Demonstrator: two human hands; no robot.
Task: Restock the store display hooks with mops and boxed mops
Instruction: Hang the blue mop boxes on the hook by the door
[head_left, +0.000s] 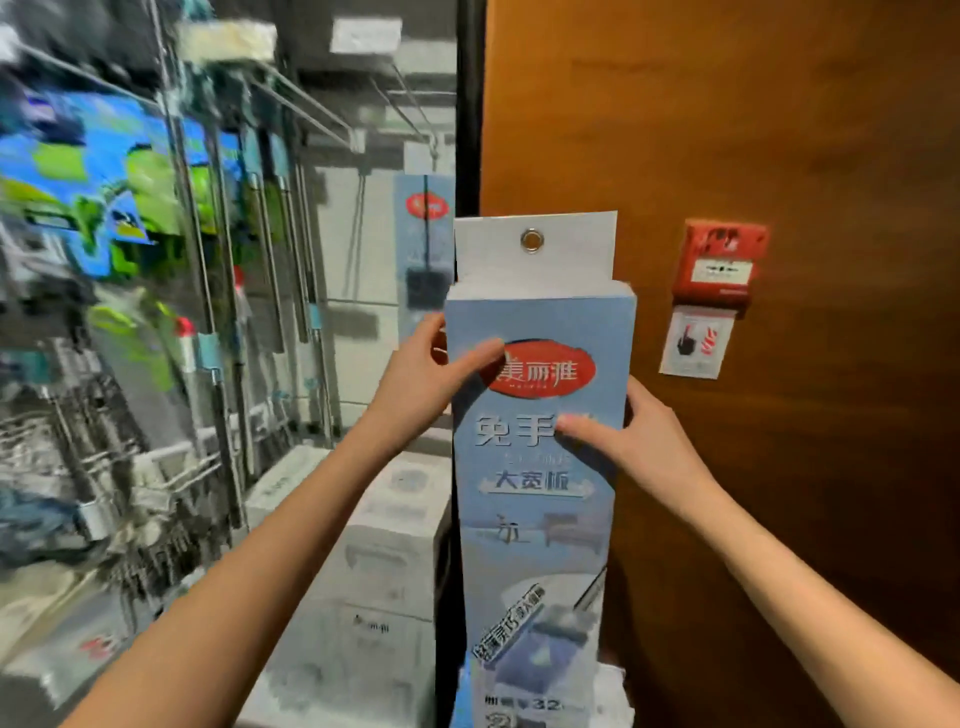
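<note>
Head view: tall blue boxed mop (535, 519) upright at frame centre, held before brown wooden wall (779, 130). Red oval logo near top, white Chinese lettering below, mop picture lower down. White hang tab (566, 249) with metal eyelet (532, 241) sticks up from box top. Left hand (421, 384) grips box's left edge, thumb across logo. Right hand (639, 441) grips right edge, thumb over lettering. Display hooks (311, 111) upper left, blurred. Hanging mops (218, 291) at left, blurred. Second boxed mop (425, 239) hangs behind. Red fire alarm (719, 267) right of box. Grey cartons (384, 545) lower centre.
</note>
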